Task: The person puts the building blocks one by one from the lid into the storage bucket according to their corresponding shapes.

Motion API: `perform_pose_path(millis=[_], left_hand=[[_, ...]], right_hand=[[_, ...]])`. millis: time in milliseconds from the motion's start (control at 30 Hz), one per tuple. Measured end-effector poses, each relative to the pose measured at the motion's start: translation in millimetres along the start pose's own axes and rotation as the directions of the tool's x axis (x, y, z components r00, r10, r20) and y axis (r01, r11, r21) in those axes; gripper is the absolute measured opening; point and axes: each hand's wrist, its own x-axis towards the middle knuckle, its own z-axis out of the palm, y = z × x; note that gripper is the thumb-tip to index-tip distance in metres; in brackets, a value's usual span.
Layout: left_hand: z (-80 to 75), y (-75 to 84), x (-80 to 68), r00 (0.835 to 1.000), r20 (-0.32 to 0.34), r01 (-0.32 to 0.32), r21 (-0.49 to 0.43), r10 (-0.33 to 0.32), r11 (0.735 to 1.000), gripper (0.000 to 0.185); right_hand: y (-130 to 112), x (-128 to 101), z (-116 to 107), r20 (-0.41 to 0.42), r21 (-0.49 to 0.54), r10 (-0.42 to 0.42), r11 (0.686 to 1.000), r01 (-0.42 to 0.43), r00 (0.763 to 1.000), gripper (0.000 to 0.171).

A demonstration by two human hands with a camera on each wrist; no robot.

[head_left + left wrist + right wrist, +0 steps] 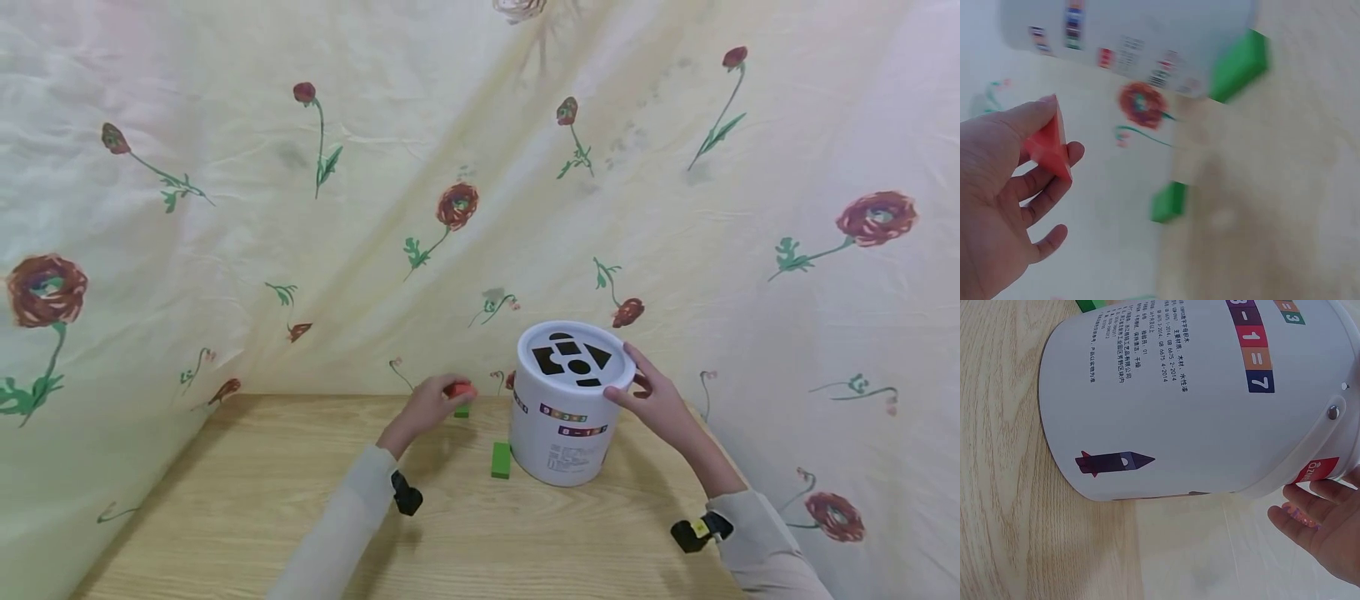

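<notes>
Your left hand (427, 407) pinches a red triangular block (460, 389) between thumb and fingertips, just left of the white shape-sorter bucket (564, 425), which stands upright on the wooden table (247, 500) near its far edge. Your right hand (654, 398) steadies the bucket at its right side, fingers laid against the rim of the lid (576, 358) — spread and relaxed, not clamped round it.

You look to be at the carrying step: block lifted, not yet over the lid. The next move, as I judge it, calls for bringing the block up to the triangular cut-out on the right side of the lid and turning it until its edges match the hole, while the right hand keeps the bucket from sliding.

The head view alone shows the lid's 6 or so black cut-outs and both hands together. The left wrist view, though blurred, shows the block's wedge shape (1049, 147) clearly and 2 green blocks on the table — 1 touching the bucket's base (1239, 64), 1 nearer the hand (1169, 201). The right wrist view shows the bucket's printed wall (1197, 394) and your fingertips (1310, 515) by its rim, nothing of the lid.
</notes>
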Motion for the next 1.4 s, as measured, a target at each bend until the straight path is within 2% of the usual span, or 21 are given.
perform_pose_path(millis=[100, 267, 500, 633, 800, 1067, 1200, 1400], left_hand=[[-10.6, 12.6, 6.3, 0.999, -0.022, -0.033, -0.020, 0.032, 0.999, 0.037], [-22.7, 35.9, 14.9, 0.998, -0.059, -0.038, -0.052, 0.035, 0.998, 0.045], [-28.7, 71.3, 23.6, 0.988, -0.124, -0.100, -0.102, 0.087, 0.990, 0.038], [-29.7, 92.2, 27.6, 0.983, -0.140, -0.137, -0.123, 0.120, 0.983, 0.037], [-26.3, 113.0, 32.8, 0.978, -0.146, -0.170, -0.148, 0.148, 0.974, 0.036], [-12.6, 129.5, 39.5, 0.967, -0.153, -0.235, -0.211, 0.205, 0.949, 0.035], [-6.1, 137.1, 41.2, 0.968, -0.139, -0.232, -0.192, 0.207, 0.954, 0.037], [0.9, 148.4, 42.3, 0.980, -0.099, -0.186, -0.177, 0.170, 0.967, 0.043]], right_hand=[[0, 0, -1, 0.000, 0.000, 0.002, 1.000, -0.002, 1.000, 0.094], [1, 1, -2, -0.001, -0.003, 0.008, 1.000, -0.008, 1.000, 0.094], [4, 1, -3, -0.006, -0.017, 0.010, 1.000, -0.011, 1.000, 0.094], [5, 0, -3, -0.008, -0.013, 0.011, 1.000, -0.011, 1.000, 0.094], [5, -1, -3, -0.005, -0.001, 0.012, 1.000, -0.012, 1.000, 0.093], [4, -2, -1, -0.004, 0.010, 0.010, 1.000, -0.010, 1.000, 0.092], [5, -1, 0, -0.008, 0.009, 0.004, 1.000, -0.004, 1.000, 0.092], [2, 0, 1, -0.010, 0.010, 0.004, 1.000, -0.004, 1.000, 0.093]])
